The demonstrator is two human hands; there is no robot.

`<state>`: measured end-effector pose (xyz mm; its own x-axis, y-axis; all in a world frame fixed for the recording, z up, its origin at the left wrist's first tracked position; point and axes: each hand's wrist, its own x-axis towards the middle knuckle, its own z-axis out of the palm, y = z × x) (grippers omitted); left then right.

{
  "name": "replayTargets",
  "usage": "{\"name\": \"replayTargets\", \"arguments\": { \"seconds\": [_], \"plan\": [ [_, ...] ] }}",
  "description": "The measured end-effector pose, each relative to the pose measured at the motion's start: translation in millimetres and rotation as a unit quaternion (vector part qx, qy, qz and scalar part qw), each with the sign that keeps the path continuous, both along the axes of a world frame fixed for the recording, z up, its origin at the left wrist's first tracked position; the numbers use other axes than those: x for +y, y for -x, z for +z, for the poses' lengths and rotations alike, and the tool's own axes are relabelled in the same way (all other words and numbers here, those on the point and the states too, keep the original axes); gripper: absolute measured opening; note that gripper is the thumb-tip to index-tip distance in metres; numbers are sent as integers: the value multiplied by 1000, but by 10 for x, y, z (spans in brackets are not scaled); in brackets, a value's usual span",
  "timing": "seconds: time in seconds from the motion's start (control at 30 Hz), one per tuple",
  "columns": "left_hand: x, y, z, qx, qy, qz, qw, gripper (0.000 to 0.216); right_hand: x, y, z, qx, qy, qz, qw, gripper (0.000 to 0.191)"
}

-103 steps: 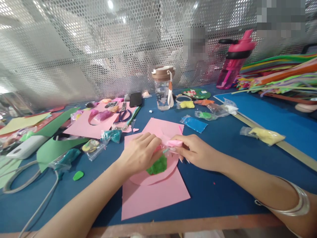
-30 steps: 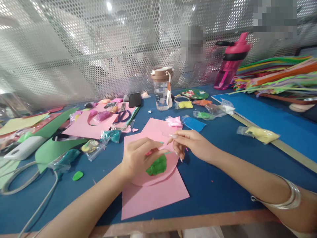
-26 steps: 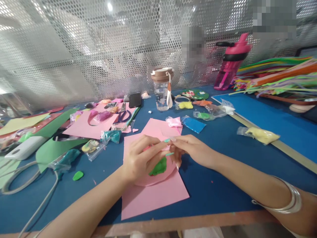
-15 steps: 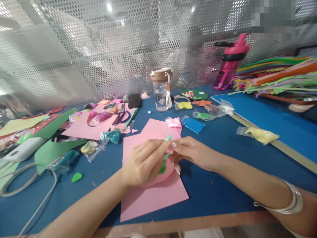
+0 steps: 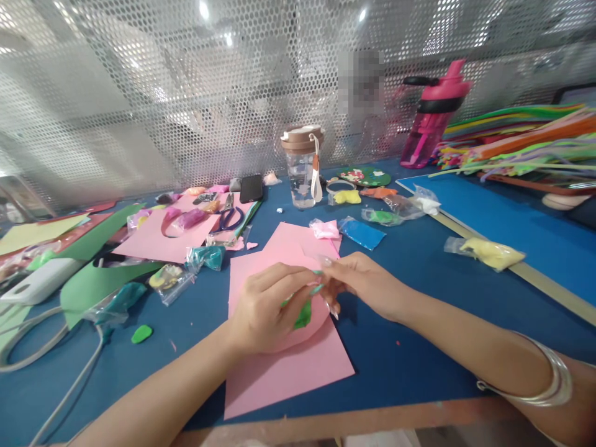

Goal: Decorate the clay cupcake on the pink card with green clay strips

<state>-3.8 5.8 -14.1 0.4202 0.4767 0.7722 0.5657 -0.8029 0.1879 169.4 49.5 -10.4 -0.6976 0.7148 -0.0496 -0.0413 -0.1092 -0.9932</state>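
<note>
My left hand [image 5: 274, 304] is closed, its thumb and fingertips pinching a small piece of pink clay [image 5: 317, 281]. From the other side, my right hand [image 5: 361, 282] meets it with closed fingertips on the same piece, which they mostly cover. Both hands hover over a rounded pink paper cutout [image 5: 284, 343], lying on a pink paper sheet [image 5: 288, 385]. Flattened green clay [image 5: 303, 315] shows on the cutout, partly hidden behind my left hand. Just beyond my hands lies a bag of pink clay [image 5: 325, 229].
Left are scissors [image 5: 230, 216], bagged teal clay [image 5: 207, 257], a loose green clay piece [image 5: 141, 334] and a white cable [image 5: 69, 397]. A lidded cup [image 5: 302, 177] and pink bottle [image 5: 431, 124] stand behind. At right are bagged yellow clay [image 5: 493, 253] and a blue board [image 5: 526, 223].
My fingertips have drawn closer together and slightly lower, covering more of the pink clay. More of the green clay shows under my left hand.
</note>
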Motion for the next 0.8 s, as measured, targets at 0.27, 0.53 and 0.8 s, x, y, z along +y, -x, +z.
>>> {"name": "replayTargets", "arguments": {
  "seconds": [0.27,0.53,0.8],
  "plan": [
    [24,34,-3,-25,-63,24,997,15,0,16,11,-6,13,-23,1000,52],
    [25,58,-31,10,-101,73,992,18,32,4,0,-13,8,-43,999,49],
    [69,109,-53,13,-86,61,994,24,34,3,3,-4,10,-47,999,48]
  ]
}}
